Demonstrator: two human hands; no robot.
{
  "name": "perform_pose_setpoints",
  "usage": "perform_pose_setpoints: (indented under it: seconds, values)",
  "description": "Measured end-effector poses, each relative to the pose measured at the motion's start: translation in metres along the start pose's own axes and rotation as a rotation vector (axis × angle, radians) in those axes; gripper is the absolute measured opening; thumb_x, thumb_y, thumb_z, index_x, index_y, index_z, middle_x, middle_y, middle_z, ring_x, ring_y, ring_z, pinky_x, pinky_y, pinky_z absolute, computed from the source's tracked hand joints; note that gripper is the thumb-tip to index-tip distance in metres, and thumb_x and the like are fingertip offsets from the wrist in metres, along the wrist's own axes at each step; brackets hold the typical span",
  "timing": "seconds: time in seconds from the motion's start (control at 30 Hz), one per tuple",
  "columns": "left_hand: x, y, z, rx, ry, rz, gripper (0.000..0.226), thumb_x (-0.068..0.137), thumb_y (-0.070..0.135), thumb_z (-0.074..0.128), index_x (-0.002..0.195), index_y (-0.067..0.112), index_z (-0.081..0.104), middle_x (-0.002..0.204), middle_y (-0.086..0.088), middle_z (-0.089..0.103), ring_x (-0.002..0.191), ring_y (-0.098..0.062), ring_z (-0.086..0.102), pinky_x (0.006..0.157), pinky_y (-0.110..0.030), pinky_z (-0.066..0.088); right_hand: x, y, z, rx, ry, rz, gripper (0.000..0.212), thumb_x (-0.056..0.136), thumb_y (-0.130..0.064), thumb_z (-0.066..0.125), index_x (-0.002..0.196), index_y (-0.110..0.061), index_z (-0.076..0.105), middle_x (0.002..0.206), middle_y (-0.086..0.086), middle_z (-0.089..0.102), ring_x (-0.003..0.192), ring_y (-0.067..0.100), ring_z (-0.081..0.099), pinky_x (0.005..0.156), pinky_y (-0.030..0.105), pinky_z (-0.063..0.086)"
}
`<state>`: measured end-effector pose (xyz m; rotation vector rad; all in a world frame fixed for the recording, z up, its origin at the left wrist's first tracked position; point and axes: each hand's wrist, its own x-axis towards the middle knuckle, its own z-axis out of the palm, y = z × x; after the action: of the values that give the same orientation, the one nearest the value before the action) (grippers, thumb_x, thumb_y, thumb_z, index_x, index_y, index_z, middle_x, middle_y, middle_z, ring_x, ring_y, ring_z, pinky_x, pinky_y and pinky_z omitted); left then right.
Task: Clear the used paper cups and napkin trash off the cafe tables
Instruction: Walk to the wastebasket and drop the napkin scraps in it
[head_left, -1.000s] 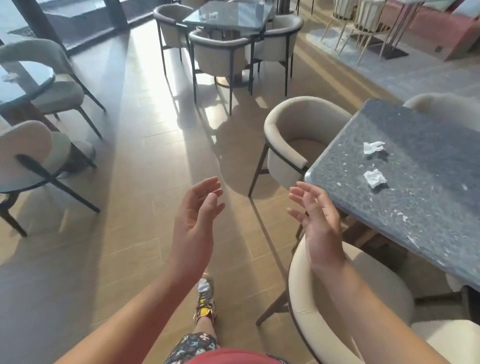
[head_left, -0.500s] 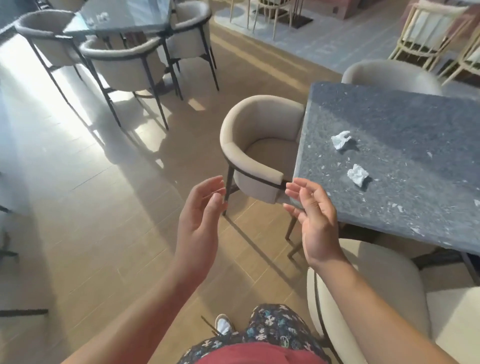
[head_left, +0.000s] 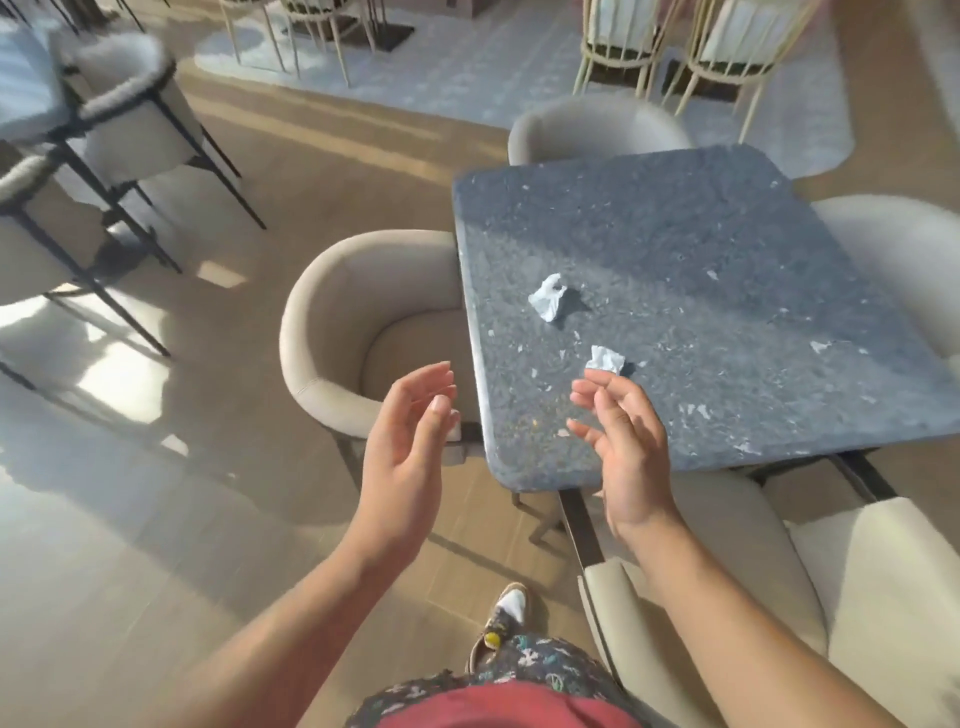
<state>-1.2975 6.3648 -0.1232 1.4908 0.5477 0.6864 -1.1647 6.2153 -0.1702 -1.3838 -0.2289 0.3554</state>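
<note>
Both hands are raised and hold nothing. The left hand (head_left: 402, 462) hovers over the floor just off the worktop's (head_left: 727, 249) near corner, its fingers (head_left: 423, 382) relaxed and slightly apart. The right hand (head_left: 631, 462) is over the worktop's near edge, fingers loosely curled and apart.

The step in hand looks to be picking up the nearer crumpled napkin (head_left: 605, 358), which lies on the worktop just past the right fingertips; whether they touch it cannot be told. It is probably best to come down over the whole wad and close thumb and fingers around it. Nipping one loose flap would likely make such light tissue slide or unfold.

The farther crumpled napkin (head_left: 547, 304) lies near it, deeper in, and the free left hand could take it. No paper cups show here.
</note>
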Motion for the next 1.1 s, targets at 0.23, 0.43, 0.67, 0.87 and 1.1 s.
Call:
perform_pose_setpoints:
  seconds: [0.23,0.43,0.67,0.87,1.1]
  values:
    - [0.073,-0.014,0.04,-0.055,-0.146,-0.062,0.028,0.1,0.036,0.055,0.124,0.025,0.063,0.122,0.007,0.07,0.121,-0.018,0.064,0.099,-0.033,0.054,0.056,-0.001,-0.019,-0.051,0.154,0.006,0.045,0.083,-0.055,0.064,0.115,-0.024,0.069,0.118,-0.011,0.073,0.11,0.011,0.066,0.089,0.036,0.055]
    - [0.122,-0.031,0.066,-0.093,-0.25,-0.101,0.042,0.092,0.046,0.058,0.127,0.022,0.062,0.127,-0.005,0.067,0.126,-0.031,0.061,0.104,-0.043,0.055,0.08,0.004,-0.031,-0.076,0.272,0.035,0.028,0.095,-0.04,0.059,0.119,-0.027,0.067,0.122,-0.011,0.072,0.12,0.014,0.066,0.092,0.034,0.055]
    - [0.183,-0.05,0.081,-0.105,-0.357,-0.141,0.038,0.091,0.046,0.059,0.124,0.026,0.063,0.123,0.003,0.067,0.122,-0.022,0.062,0.104,-0.038,0.053,0.108,0.015,-0.025,-0.082,0.397,0.008,0.033,0.091,-0.045,0.065,0.119,-0.029,0.067,0.12,-0.01,0.073,0.118,0.013,0.066,0.095,0.037,0.056]
    - [0.217,-0.059,0.085,-0.102,-0.44,-0.168,0.036,0.09,0.046,0.059,0.122,0.029,0.064,0.122,0.008,0.068,0.118,-0.015,0.063,0.099,-0.034,0.052,0.162,0.069,-0.035,-0.576,0.386,0.135,0.047,0.095,-0.047,0.06,0.136,-0.025,0.059,0.13,-0.004,0.06,0.114,0.004,0.058,0.093,0.021,0.05]
    - [0.24,-0.075,0.073,-0.034,-0.466,-0.199,0.034,0.091,0.047,0.058,0.121,0.033,0.066,0.121,0.005,0.069,0.12,-0.021,0.063,0.104,-0.046,0.053,0.241,0.153,-0.04,-1.348,0.022,0.481,0.056,0.101,-0.022,0.06,0.153,-0.027,0.04,0.156,0.004,0.04,0.138,0.033,0.041,0.107,0.043,0.047]
